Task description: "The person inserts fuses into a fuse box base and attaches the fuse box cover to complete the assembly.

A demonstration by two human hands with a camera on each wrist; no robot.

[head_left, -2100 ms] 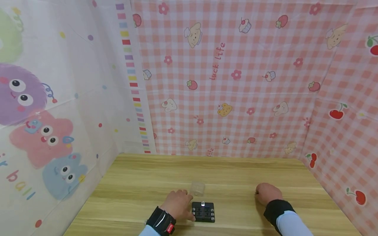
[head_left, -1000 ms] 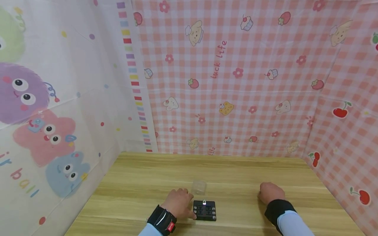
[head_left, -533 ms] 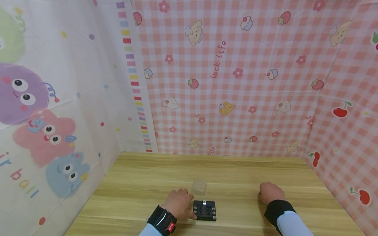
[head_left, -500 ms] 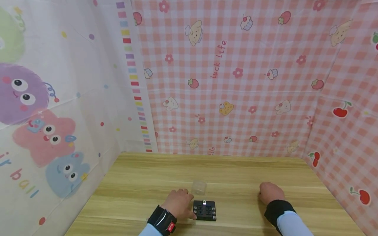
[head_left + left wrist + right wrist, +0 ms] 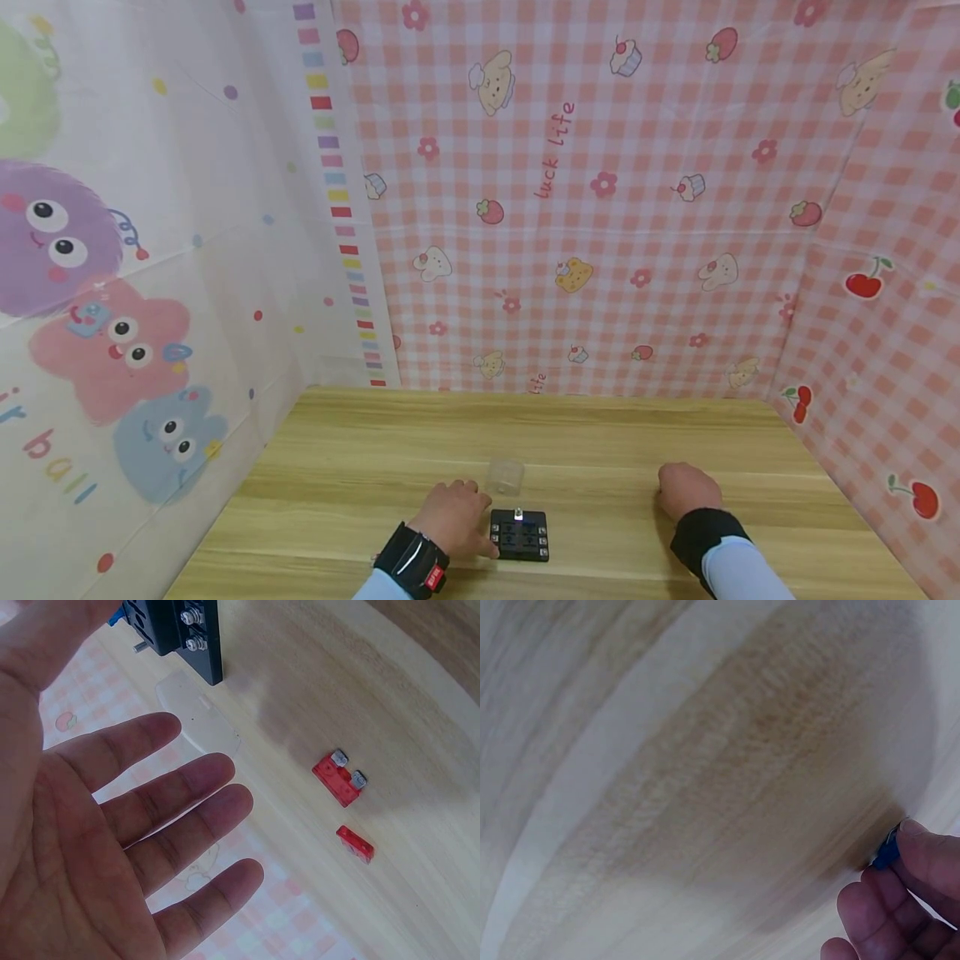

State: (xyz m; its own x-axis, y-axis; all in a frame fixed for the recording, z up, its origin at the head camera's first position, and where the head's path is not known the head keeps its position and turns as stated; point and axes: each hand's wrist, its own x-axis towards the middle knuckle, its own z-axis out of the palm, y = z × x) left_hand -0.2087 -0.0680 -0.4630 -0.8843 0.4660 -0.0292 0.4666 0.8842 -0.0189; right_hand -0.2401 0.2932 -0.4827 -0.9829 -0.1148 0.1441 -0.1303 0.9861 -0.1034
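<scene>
A black fuse block (image 5: pixel 519 536) with screw terminals along its sides lies flat on the wooden table. My left hand (image 5: pixel 452 521) is beside it, thumb at its left edge; in the left wrist view the four fingers (image 5: pixel 202 776) extend loosely, with nothing held in them. Beyond the block lies its clear plastic cover (image 5: pixel 506 477). Two red blade fuses, one larger-looking fuse (image 5: pixel 337 778) and another fuse (image 5: pixel 355 844), lie on the table near the left hand. Off to the right, my right hand (image 5: pixel 688 489) pinches a small blue blade fuse (image 5: pixel 887 851) between thumb and fingertips, close over the tabletop.
The wooden table (image 5: pixel 600 433) ends at a pink checked cloth (image 5: pixel 592 317) behind. A white cartoon-printed cloth (image 5: pixel 225 250) hangs on the left, and a cherry-printed cloth (image 5: pixel 885 350) on the right. Both wrists wear black bands.
The head view shifted slightly between two seconds and one second ago. Both hands, the fuse block and its cover keep their places.
</scene>
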